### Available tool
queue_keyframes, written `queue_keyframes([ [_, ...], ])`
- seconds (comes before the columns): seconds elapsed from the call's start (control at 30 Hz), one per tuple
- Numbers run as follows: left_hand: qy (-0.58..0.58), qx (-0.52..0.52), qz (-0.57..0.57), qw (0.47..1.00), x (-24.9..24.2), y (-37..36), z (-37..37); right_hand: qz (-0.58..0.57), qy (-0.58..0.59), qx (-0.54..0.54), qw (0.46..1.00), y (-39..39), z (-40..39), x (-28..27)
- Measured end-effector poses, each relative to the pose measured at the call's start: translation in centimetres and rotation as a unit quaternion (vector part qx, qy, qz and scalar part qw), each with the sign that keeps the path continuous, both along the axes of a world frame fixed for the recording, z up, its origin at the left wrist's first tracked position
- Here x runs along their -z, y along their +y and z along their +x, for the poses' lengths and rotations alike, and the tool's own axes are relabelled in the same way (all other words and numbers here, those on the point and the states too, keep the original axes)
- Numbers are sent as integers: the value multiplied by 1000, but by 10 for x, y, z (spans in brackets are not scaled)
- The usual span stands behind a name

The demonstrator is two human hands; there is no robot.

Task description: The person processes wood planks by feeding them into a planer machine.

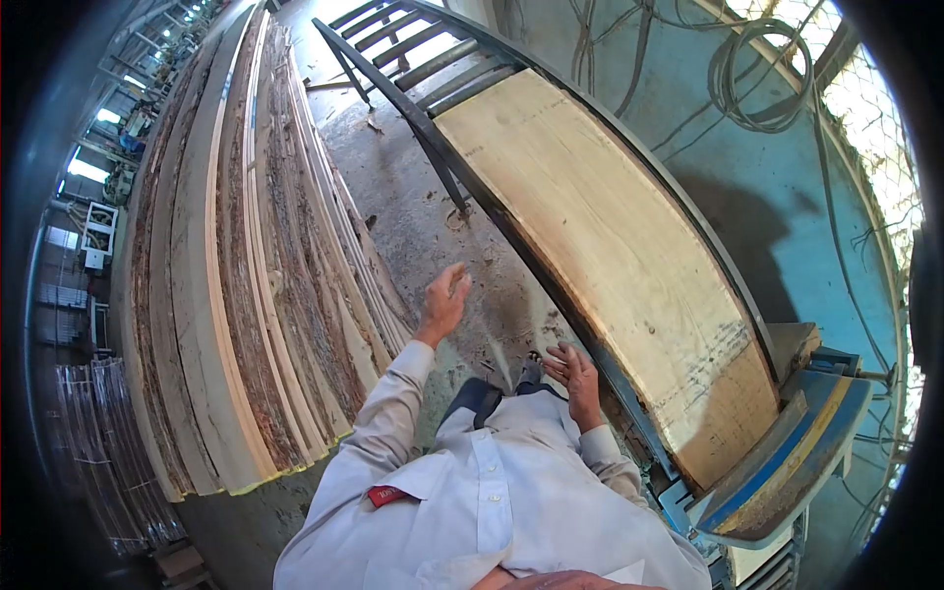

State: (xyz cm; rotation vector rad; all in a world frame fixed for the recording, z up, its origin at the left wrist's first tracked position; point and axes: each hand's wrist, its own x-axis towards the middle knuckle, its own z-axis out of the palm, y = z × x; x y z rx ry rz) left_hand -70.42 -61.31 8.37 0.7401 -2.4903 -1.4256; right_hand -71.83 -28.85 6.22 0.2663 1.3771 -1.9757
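My left hand (444, 305) is raised over the floor, its thumb and fingers apart, holding nothing. It is nearest the stack of rough-sawn boards (236, 256) on the left, whose edges still carry bark. My right hand (576, 383) hangs in front of my body with its fingers stretched out and nothing in them. Close beside it runs the dark metal frame of a roller conveyor (526, 258). On that conveyor lies a wide, pale wooden slab (610, 265), apart from both hands.
At the conveyor's near end stands a blue and yellow machine part (782, 462). Bare rollers (423, 64) show at the far end. Coiled cable (757, 84) hangs on the blue wall at right. Concrete floor (393, 177) with scattered debris lies between boards and conveyor.
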Motion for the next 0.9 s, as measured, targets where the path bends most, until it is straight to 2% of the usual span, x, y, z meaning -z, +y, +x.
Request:
queue_keyframes([
  [0.07, 19, 11, -91, 996, -21, -20, -32, -8, 3, 22, 1000, -15, -9, -3],
  [0.13, 82, 35, -152, 984, -16, -58, -67, -44, -61, 70, 995, -24, -21, -20],
  [0.23, 89, 56, -168, 980, -49, -102, -125, -45, -54, 133, 989, -32, -25, -14],
  [0.27, 98, 71, -157, 980, -48, -123, -148, -55, -51, 159, 984, -33, -24, -11],
  [0.3, 141, 90, -232, 958, -34, -150, -178, -59, -68, 179, 980, -36, -24, -13],
  [0.33, 83, 107, -205, 969, -31, -177, -207, -58, -69, 211, 973, -41, -22, -13],
  [0.37, -25, 121, -231, 965, -30, -203, -240, -56, -67, 248, 965, -50, -19, -14],
  [0.4, 76, 129, -231, 961, -6, -232, -271, -56, -63, 293, 952, -59, -17, -25],
  [0.43, 144, 169, -297, 929, 14, -263, -313, -57, -58, 335, 939, -70, -16, -36],
  [0.47, 78, 145, -310, 936, -3, -259, -336, -56, -56, 388, 918, -83, -15, -36],
  [0.53, 44, 207, -305, 928, -7, -271, -378, -40, -54, 459, 886, -105, -15, -24],
  [0.7, -80, 318, -284, 901, -10, -266, -428, 65, -27, 524, 849, -134, -25, 7],
  [0.73, -80, 329, -290, 895, 3, -274, -441, 60, -32, 534, 843, -137, -28, 1],
  [0.8, -101, 367, -227, 897, 25, -293, -456, 113, -51, 556, 822, -141, -36, -11],
  [0.83, -84, 369, -174, 909, 1, -274, -435, 104, -53, 557, 823, -143, -37, -13],
  [0.87, -80, 368, -182, 908, -2, -276, -441, 119, -53, 559, 819, -143, -38, -16],
  [0.9, -93, 364, -125, 918, 2, -277, -443, 135, -54, 562, 814, -144, -40, -16],
])
